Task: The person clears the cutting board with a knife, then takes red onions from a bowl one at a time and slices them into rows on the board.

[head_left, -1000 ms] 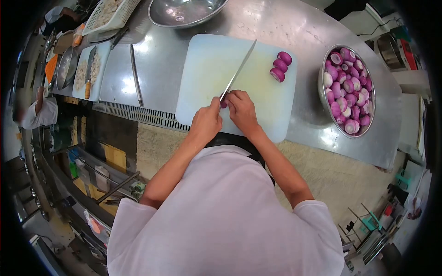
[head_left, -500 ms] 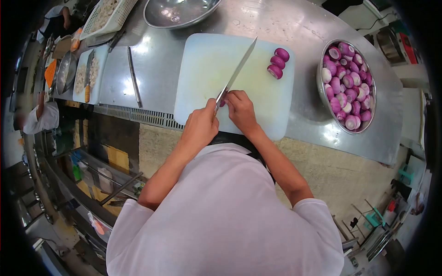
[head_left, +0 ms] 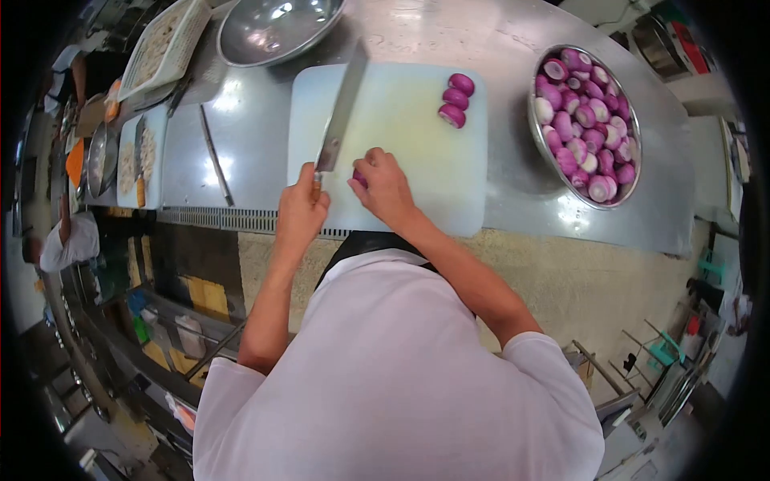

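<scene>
My left hand (head_left: pixel 301 210) is closed round the handle of a large knife (head_left: pixel 342 108), whose broad blade points away over the left part of the white cutting board (head_left: pixel 433 176). To the right of the knife, my right hand (head_left: pixel 382 188) has its fingers curled round a purple onion (head_left: pixel 360 177) on the board, partly hidden by the fingers. Blade and onion are apart. Three peeled purple onions (head_left: pixel 455 99) lie in a row near the board's far right corner.
A metal bowl (head_left: pixel 630 192) full of peeled purple onions stands at the right. Behind the board on the left is another metal bowl (head_left: pixel 277 34). A metal rod (head_left: pixel 213 154), a second board (head_left: pixel 152 170) with a knife and a white basket (head_left: pixel 164 50) are further left, near a person (head_left: pixel 70 240).
My left hand and the knife have moved left, away from the onion, and the blade now shows more of its flat side. My right hand stays at the onion. The whole view has shifted slightly.
</scene>
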Action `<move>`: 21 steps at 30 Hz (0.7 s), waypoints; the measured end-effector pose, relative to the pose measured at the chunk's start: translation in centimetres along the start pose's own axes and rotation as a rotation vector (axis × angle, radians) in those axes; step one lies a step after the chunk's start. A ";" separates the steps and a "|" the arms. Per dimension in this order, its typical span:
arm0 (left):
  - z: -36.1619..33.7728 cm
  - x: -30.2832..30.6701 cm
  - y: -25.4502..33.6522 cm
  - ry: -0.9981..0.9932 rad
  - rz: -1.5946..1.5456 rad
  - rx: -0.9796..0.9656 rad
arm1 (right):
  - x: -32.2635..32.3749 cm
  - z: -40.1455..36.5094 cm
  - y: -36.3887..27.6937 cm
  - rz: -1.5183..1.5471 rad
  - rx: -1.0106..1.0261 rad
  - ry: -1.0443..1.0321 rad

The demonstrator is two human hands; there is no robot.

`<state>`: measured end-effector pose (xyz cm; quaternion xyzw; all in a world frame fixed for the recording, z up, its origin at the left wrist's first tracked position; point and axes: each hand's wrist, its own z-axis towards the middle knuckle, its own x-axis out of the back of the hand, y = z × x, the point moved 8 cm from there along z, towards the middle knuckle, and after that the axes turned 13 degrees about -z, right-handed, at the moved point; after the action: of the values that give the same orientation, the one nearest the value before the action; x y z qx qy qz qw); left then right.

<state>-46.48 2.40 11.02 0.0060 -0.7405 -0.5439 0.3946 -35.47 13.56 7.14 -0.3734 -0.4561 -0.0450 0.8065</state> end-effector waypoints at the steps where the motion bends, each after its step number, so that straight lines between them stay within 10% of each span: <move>1: 0.3 0.1 -1.2 0.024 0.030 0.021 | -0.2 0.1 0.3 0.005 0.009 -0.004; 17: -0.3 -0.4 -3.3 -0.016 -0.025 0.134 | 22.8 2.5 15.2 -0.555 -0.216 0.541; 21: -0.1 -0.5 -3.3 -0.028 -0.015 0.111 | 25.6 4.7 23.2 -0.800 -0.552 0.050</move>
<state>-47.40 1.19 8.08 0.0258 -0.7750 -0.5048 0.3794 -14.31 40.11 15.25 -0.3676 -0.5153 -0.4797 0.6076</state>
